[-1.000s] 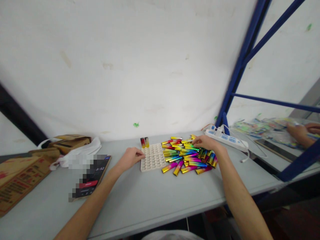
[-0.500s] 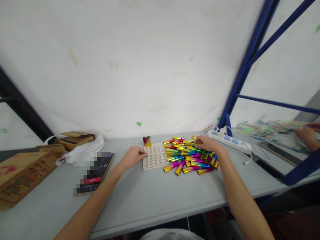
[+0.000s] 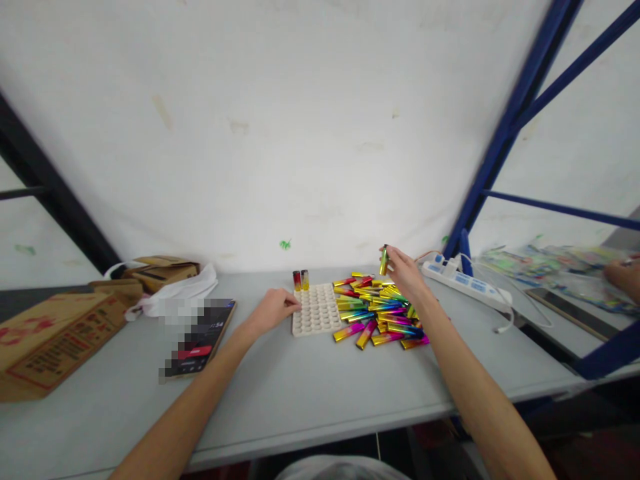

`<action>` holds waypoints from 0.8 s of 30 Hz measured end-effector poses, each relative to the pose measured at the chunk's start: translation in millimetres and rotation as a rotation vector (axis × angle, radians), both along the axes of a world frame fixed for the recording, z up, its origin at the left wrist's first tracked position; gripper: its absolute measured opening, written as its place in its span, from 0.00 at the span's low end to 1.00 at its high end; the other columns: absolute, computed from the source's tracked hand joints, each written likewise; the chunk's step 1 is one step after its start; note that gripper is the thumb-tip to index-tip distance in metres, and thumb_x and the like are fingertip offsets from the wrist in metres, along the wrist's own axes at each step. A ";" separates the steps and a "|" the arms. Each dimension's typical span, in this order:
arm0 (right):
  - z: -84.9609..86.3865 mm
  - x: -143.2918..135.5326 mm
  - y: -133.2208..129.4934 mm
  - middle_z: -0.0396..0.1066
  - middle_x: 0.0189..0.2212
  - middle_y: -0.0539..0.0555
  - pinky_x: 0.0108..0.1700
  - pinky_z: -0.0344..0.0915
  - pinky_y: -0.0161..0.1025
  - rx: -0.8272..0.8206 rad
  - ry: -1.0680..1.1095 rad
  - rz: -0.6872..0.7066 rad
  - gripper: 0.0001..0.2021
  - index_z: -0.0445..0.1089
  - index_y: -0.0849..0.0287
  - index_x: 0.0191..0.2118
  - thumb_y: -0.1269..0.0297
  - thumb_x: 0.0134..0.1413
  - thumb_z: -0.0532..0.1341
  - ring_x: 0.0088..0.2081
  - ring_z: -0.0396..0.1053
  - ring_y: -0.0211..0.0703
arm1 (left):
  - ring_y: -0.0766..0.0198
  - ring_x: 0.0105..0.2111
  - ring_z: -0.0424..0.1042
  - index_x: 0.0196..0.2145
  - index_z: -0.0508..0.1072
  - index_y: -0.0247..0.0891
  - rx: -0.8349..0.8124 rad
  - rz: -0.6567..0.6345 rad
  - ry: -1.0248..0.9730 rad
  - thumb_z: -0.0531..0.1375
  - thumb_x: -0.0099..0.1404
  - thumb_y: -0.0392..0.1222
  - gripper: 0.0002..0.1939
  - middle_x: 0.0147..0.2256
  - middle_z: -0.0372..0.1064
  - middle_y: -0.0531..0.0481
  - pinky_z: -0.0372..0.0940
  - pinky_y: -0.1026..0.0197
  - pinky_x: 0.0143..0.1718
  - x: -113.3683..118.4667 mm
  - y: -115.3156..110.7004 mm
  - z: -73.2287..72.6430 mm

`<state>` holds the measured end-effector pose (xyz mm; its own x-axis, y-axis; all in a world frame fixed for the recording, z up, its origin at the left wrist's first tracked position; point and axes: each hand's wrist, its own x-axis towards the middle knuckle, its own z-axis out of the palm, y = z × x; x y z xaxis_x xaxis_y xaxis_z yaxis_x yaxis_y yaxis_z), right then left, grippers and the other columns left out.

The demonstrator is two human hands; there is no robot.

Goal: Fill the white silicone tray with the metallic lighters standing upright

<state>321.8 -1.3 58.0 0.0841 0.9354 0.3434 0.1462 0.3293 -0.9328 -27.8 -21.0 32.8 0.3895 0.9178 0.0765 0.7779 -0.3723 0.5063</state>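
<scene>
A white tray [image 3: 316,321] with rows of holes lies flat on the table. Two shiny tubes [image 3: 301,281], one red and gold and one gold, stand upright at its far left corner. My left hand [image 3: 273,311] is closed in a pinch at the tray's left edge. Raised above the far side of a heap, my right hand [image 3: 401,269] holds a gold-and-green metallic tube [image 3: 384,261], nearly upright, shaped like a lighter casing. The heap of similar tubes [image 3: 377,311] in gold, pink, blue and green lies beside the tray's right edge.
A phone [image 3: 213,333] lies left of my left hand, with a white plastic bag [image 3: 183,293] and cardboard boxes [image 3: 55,340] beyond. To the right are a white power strip [image 3: 470,285], a blue metal frame [image 3: 495,160] and another person's hand [image 3: 624,275].
My right hand has lifted a gold-and-green tube up out of the heap. My left hand stays at the tray's edge. The whole view has shifted slightly.
</scene>
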 end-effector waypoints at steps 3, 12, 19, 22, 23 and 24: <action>15.9 -43.0 -2.4 0.72 0.36 0.52 0.36 0.69 0.38 -0.065 0.261 0.199 0.23 0.61 0.51 0.43 0.36 0.56 0.56 0.33 0.71 0.40 | 0.56 0.34 0.76 0.35 0.83 0.35 0.001 -0.005 0.010 0.59 0.61 0.47 0.16 0.34 0.81 0.44 0.62 0.63 0.35 0.5 -0.6 1.1; 7.7 -132.1 -11.1 0.44 0.19 0.40 0.18 0.39 0.30 -0.120 0.236 0.453 0.22 0.60 0.53 0.35 0.37 0.56 0.57 0.17 0.40 0.31 | 0.57 0.32 0.74 0.33 0.83 0.34 0.005 -0.025 -0.007 0.59 0.61 0.47 0.16 0.31 0.79 0.45 0.60 0.63 0.34 1.6 -3.1 1.8; -21.0 -133.8 -12.7 0.50 0.17 0.44 0.23 0.48 0.34 -0.016 -0.005 0.178 0.27 0.54 0.55 0.23 0.35 0.56 0.54 0.20 0.49 0.34 | 0.57 0.32 0.73 0.32 0.83 0.35 0.021 -0.024 -0.016 0.59 0.61 0.50 0.18 0.28 0.79 0.47 0.60 0.63 0.34 2.4 -5.8 4.1; -26.0 -134.2 -12.9 0.52 0.16 0.45 0.25 0.48 0.35 0.029 -0.165 0.069 0.28 0.54 0.56 0.19 0.37 0.57 0.52 0.22 0.51 0.35 | 0.57 0.32 0.73 0.32 0.83 0.35 0.021 -0.017 -0.011 0.59 0.61 0.50 0.17 0.30 0.79 0.46 0.60 0.63 0.34 2.5 -5.2 4.1; -27.5 -135.3 -13.0 0.51 0.16 0.45 0.26 0.48 0.35 0.031 -0.198 0.049 0.28 0.54 0.56 0.19 0.38 0.57 0.52 0.23 0.51 0.36 | 0.57 0.33 0.73 0.33 0.83 0.35 0.019 -0.021 -0.006 0.59 0.61 0.49 0.17 0.31 0.80 0.46 0.60 0.63 0.34 2.4 -5.1 4.0; -29.1 -136.6 -13.1 0.51 0.17 0.45 0.26 0.47 0.35 0.029 -0.222 0.032 0.27 0.53 0.56 0.19 0.39 0.57 0.52 0.23 0.51 0.36 | 0.57 0.33 0.74 0.33 0.83 0.36 0.017 -0.027 0.001 0.59 0.61 0.48 0.16 0.32 0.80 0.46 0.60 0.63 0.34 2.3 -4.9 3.8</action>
